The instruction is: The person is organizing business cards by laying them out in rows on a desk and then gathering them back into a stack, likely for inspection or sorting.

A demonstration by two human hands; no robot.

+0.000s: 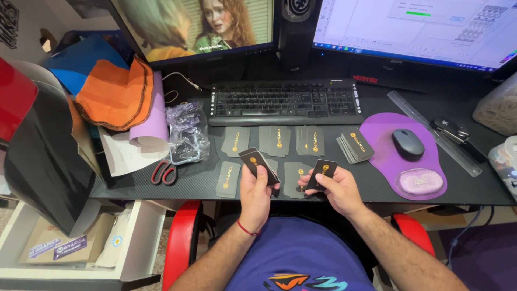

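My left hand (256,194) grips a small stack of black cards (257,161) with a gold round mark, held above the desk's front edge. My right hand (336,188) pinches a single black card (322,172) of the same kind just to the right. On the dark desk (134,183) between the hands and the keyboard lie several more piles of these cards (280,140), and a thicker stack (355,144) sits beside the purple mouse pad.
A black keyboard (285,101) lies behind the cards. A grey mouse (407,144) rests on a purple pad (377,129). Red-handled scissors (164,173), a crumpled plastic bag (187,132), a clear ruler (431,129) and two monitors surround the work spot.
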